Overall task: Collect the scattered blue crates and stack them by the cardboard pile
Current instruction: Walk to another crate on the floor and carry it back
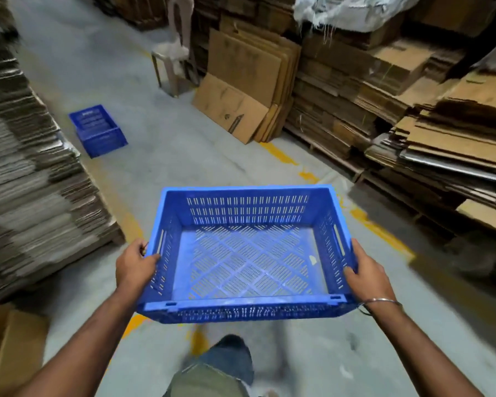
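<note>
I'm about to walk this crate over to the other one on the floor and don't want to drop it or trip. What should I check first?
1. Left hand grips the held crate at its side wall: ok.
2. Right hand grips the opposite wall: ok.
3. Held crate empty, roughly level: ok.
4. Second crate upright on the floor beside the left cardboard stack: ok.
5. Floor between here and it free of obstacles: ok as far as visible; the held crate hides the floor beneath it.
6. Second crate empty: cannot tell, blurred.
</note>
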A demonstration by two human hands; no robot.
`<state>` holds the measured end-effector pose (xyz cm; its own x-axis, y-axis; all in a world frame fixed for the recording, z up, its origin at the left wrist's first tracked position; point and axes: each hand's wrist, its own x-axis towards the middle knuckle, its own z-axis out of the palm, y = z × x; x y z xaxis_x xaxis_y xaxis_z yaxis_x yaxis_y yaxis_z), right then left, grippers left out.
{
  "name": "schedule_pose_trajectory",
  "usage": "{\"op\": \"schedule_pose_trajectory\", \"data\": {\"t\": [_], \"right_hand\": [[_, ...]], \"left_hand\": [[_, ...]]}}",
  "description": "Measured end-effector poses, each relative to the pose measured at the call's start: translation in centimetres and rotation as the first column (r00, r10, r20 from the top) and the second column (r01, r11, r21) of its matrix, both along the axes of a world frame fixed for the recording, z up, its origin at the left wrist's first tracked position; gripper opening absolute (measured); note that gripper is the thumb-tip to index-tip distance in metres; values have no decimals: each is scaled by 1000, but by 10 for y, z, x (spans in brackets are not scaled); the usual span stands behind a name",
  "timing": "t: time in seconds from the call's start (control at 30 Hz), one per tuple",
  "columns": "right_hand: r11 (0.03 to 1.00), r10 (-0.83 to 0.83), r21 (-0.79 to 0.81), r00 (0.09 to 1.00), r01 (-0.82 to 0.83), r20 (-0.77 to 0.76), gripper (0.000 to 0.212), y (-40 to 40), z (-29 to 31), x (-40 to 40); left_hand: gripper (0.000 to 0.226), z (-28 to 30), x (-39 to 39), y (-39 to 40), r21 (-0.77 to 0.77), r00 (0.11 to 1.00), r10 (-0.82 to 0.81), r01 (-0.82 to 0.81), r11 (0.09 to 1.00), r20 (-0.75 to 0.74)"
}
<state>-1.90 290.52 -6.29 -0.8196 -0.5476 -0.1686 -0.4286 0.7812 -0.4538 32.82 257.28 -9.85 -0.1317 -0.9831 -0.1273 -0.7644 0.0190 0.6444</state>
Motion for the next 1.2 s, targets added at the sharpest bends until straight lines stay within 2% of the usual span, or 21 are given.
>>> {"op": "schedule_pose_trajectory", "data": {"t": [0.27,0.43,0.7,1.03,1.2], "right_hand": [[998,66,-22,994,-64,89,74,-186,-12,-128],[995,98,-7,988,-98,116,72,-307,2,-196],[980,194,-72,975,-187,107,67,-500,5,-286],[945,324,-86,933,-314,158,68,-788,-18,-400],[909,417,-85,893,-408,172,66,-957,-9,-427]], "left_hand": [[37,-33,-96,-145,50,987,158,-157,986,-13],[24,-24,-149,-245,86,974,220,-216,973,-45],[23,-16,-216,-393,60,938,339,-335,940,-76],[22,-8,-303,-623,16,898,428,-429,903,-100],[27,-2,-304,-730,38,827,539,-541,840,-160]]}}
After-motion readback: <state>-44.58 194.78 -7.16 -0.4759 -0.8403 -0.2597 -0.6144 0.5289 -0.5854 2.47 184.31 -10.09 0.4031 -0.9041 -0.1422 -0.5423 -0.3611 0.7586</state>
